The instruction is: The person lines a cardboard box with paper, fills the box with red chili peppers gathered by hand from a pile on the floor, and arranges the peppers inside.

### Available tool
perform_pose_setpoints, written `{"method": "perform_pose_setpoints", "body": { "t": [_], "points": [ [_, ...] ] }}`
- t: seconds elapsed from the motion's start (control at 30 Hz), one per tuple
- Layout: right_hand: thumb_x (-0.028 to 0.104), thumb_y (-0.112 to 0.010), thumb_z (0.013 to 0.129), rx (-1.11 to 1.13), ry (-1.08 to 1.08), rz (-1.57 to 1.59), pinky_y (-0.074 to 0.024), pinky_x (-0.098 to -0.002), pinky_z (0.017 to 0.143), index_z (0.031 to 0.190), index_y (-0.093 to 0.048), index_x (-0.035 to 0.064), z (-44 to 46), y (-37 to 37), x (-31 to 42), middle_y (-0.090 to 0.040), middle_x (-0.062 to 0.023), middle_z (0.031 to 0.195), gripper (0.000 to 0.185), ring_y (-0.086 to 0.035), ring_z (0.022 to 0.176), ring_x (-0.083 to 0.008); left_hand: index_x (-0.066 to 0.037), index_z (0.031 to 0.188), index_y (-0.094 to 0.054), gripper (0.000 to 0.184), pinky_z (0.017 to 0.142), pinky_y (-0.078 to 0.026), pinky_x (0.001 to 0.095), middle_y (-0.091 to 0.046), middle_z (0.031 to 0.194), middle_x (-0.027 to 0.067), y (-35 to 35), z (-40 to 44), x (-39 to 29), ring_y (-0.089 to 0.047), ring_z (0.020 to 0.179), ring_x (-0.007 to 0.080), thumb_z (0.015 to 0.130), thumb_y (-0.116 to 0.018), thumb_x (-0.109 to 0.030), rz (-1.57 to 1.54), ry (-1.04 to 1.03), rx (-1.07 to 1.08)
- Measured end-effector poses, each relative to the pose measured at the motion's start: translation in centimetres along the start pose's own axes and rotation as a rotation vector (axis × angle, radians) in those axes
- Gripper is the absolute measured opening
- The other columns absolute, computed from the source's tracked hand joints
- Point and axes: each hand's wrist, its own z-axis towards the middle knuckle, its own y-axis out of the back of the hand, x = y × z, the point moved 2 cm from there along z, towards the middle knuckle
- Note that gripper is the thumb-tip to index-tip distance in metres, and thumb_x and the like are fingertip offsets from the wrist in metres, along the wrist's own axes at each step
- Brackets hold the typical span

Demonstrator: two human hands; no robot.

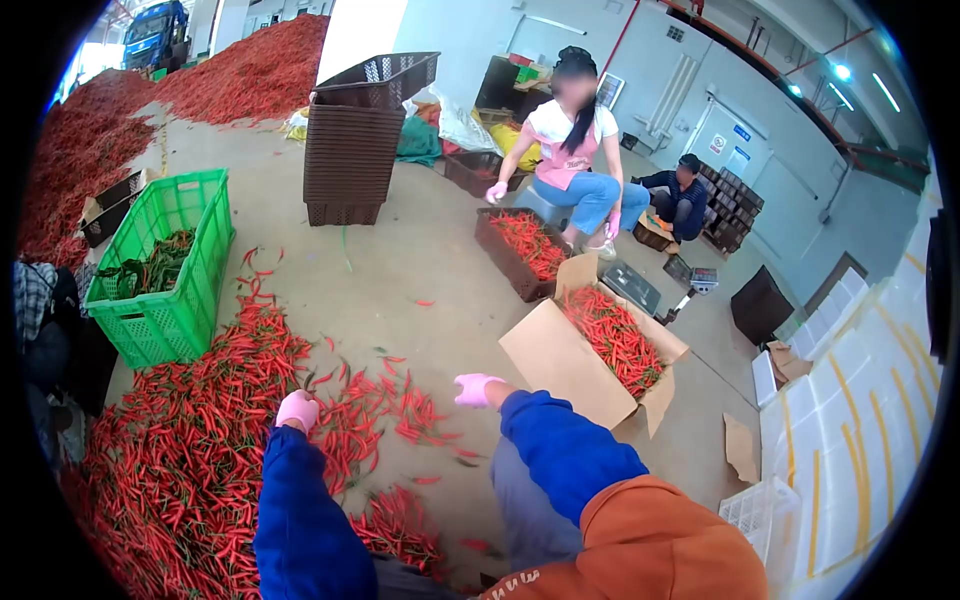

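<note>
My left hand (297, 410), in a pink glove, is at the right edge of a big heap of red chilies (190, 450). Its fingers are closed beside a dark chili tip; what they grip is too small to tell. Above the bare floor, right of some scattered chilies (345, 430), my right hand (478, 390) is curled closed in a pink glove, with nothing visible in it. An open cardboard box (560, 365) holding red chilies (615, 340) stands to the right of that hand.
A green crate (165, 325) with dark green chilies stands left, before stacked brown crates (350, 160). One person sits behind a brown crate of chilies (525, 245); another crouches farther back. A scale (632, 287) is behind the box. White foam boxes (850, 430) line the right.
</note>
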Motion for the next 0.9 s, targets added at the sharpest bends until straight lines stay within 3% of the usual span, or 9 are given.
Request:
{"method": "perform_pose_setpoints", "body": {
  "t": [0.3,0.4,0.7,0.8,0.9],
  "points": [
    [0.032,-0.058,0.08,-0.076,0.084,-0.188,-0.0512,-0.0388,0.079,0.133,-0.045,0.0078,1.2,-0.6,-0.4,-0.062,-0.0143,0.113,0.06,-0.064,0.092,-0.0266,-0.003,0.107,-0.065,0.034,0.091,-0.047,0.0384,-0.064,0.107,0.0201,1.0,-1.0,-1.3,-0.06,0.105,0.0339,0.081,-0.056,-0.023,0.113,0.003,0.009],
    [0.025,-0.059,0.079,-0.073,0.079,-0.144,-0.0519,-0.0393,0.076,0.124,-0.052,0.0059,0.2,-0.3,0.1,-0.063,-0.0148,0.11,0.049,-0.064,0.088,-0.0287,-0.003,0.105,-0.066,0.033,0.089,-0.047,0.0392,-0.065,0.105,0.0201,1.3,-1.4,-1.7,-0.06,0.103,0.0341,0.081,-0.057,-0.023,0.093,-0.006,-0.006],
    [0.023,-0.059,0.078,-0.082,0.097,-0.076,-0.0523,-0.0407,0.073,0.119,-0.056,0.0053,-1.0,-0.1,1.1,-0.066,-0.0148,0.101,0.045,-0.065,0.087,-0.029,0.001,0.101,-0.064,0.032,0.084,-0.049,0.0396,-0.065,0.101,0.0222,0.3,0.1,0.7,-0.062,0.098,0.0344,0.08,-0.057,-0.021,0.182,-0.058,-0.065],
    [0.03,-0.06,0.079,-0.05,0.111,-0.193,-0.05,-0.041,0.084,0.125,-0.052,0.0086,1.6,-1.0,0.2,-0.061,-0.0145,0.116,0.051,-0.061,0.101,-0.0309,0.002,0.097,-0.065,0.032,0.079,-0.05,0.0399,-0.066,0.094,0.0227,-0.9,2.5,2.9,-0.064,0.092,0.0336,0.078,-0.062,-0.023,0.252,-0.099,-0.09],
    [0.024,-0.06,0.077,-0.034,0.085,-0.224,-0.0496,-0.0421,0.085,0.12,-0.055,0.0073,-0.8,-0.2,0.7,-0.061,-0.0142,0.116,0.046,-0.06,0.104,-0.0327,0.001,0.098,-0.065,0.035,0.079,-0.051,0.0379,-0.067,0.093,0.0209,-0.8,2.5,2.5,-0.065,0.091,0.032,0.077,-0.065,-0.027,0.287,-0.081,-0.064]
  ]
}}
